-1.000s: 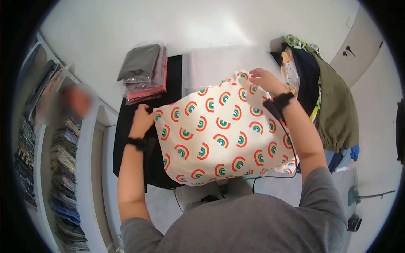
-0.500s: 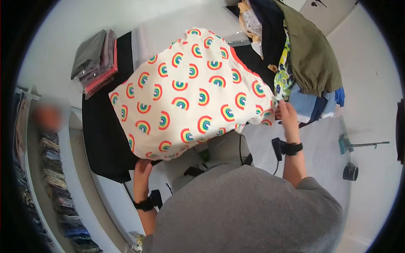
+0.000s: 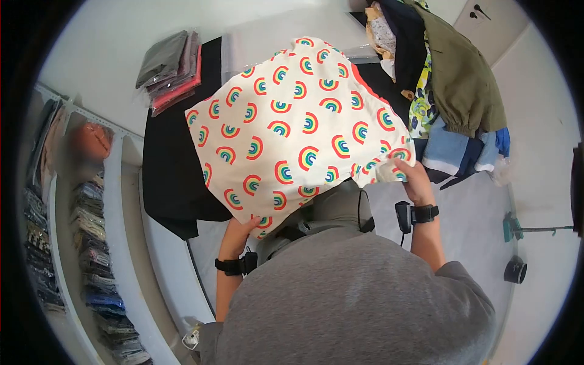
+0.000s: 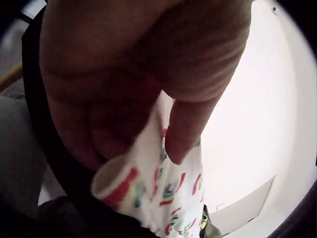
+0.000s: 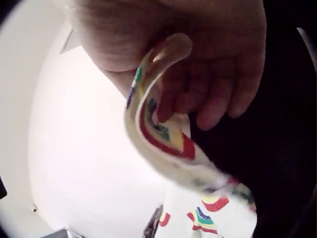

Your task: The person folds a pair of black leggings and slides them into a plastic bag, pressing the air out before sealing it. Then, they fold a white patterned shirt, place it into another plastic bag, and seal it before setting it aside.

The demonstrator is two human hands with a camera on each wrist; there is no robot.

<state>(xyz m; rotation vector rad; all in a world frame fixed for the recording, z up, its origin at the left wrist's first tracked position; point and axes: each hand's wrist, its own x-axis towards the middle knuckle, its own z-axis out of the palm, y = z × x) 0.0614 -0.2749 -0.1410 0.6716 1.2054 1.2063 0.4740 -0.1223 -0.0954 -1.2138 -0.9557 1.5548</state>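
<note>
A cream garment [image 3: 274, 134] printed with rainbows spreads over the table's front and hangs past its near edge; red trim runs along its upper right side. At its lower left corner, my left hand [image 3: 237, 236] pinches the edge, the thumb lying over the cloth [image 4: 148, 163] in the left wrist view. My right hand [image 3: 417, 181] holds the lower right corner, where the fabric [image 5: 168, 144] folds into a loop by the curled fingers in the right wrist view.
A black-covered table [image 3: 173, 176] lies beneath. Bagged folded clothes [image 3: 170, 70] are stacked at back left, with clear plastic bags [image 3: 267, 39] beside them. Loose clothes [image 3: 462, 79] heap at the right. Shelves of packed clothing [image 3: 97, 255] stand at the left.
Both hands have come from the garment's far edge to its near corners. Since half a second ago, the left hand has lifted its corner inward and the right corner has risen over the hand.
</note>
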